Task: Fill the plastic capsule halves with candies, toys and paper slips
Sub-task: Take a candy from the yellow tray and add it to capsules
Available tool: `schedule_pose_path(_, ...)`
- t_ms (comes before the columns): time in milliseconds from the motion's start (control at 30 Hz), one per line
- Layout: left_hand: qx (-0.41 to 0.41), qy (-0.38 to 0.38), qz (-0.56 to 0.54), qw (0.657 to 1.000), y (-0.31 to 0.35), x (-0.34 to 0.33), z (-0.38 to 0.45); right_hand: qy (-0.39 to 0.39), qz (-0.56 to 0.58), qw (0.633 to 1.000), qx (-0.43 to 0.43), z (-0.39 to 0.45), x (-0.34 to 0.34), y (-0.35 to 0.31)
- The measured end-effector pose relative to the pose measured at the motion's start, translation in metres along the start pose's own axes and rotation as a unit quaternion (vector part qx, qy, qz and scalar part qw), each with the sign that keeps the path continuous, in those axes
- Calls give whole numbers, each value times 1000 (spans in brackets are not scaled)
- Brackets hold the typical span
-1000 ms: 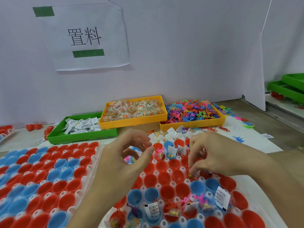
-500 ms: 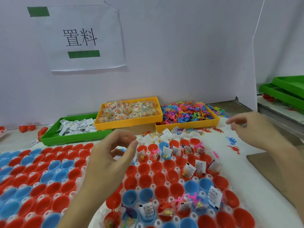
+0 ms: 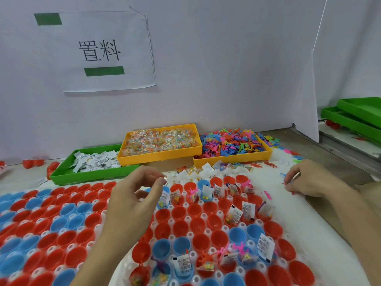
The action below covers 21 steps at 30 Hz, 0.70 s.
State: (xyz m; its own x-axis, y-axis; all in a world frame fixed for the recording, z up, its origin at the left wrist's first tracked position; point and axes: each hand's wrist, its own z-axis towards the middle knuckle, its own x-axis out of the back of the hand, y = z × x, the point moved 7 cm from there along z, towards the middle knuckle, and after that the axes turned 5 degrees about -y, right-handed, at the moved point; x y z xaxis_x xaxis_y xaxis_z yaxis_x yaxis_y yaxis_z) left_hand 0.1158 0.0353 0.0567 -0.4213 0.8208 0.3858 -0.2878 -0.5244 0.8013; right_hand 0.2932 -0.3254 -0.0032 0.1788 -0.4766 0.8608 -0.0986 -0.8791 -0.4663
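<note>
- Right hand pinches loose toys on the bench, beside the capsule halves.
- Left hand hovers above them, fingers curled, apparently empty.
- Lift one toy; seat it fully inside an unfilled half.

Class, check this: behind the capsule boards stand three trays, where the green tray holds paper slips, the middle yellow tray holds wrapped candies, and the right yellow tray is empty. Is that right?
Not quite. The head view shows the right yellow tray heaped with small colourful plastic toys, not empty. The rest stands: the green tray holds paper slips, and the middle yellow tray holds wrapped candies.
</note>
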Motion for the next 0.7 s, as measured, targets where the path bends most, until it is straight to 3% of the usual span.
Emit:
schedule_pose_path(100, -4, -1, -5, 1000, 0, 0, 0, 27, 27, 998, 40, -2, 4, -11)
schedule_pose_path(233, -7, -20, -10, 1000, 0, -5, -1, 57, 118, 971, 198, -24, 4, -60)
schedule_pose_path(433, -22, -72, -5, 997, 8, -17, -5, -85, 223, 904, 355, -78, -21, -126)
schedule_pose_path(567, -31, -120, -21, 992, 16, -26, -8, -170, 262, 863, 397, -101, -35, -147)
schedule_pose_path(700, -38, -151, -34, 987, 23, -32, -12, -201, 277, 840, 421, -114, -43, -158)
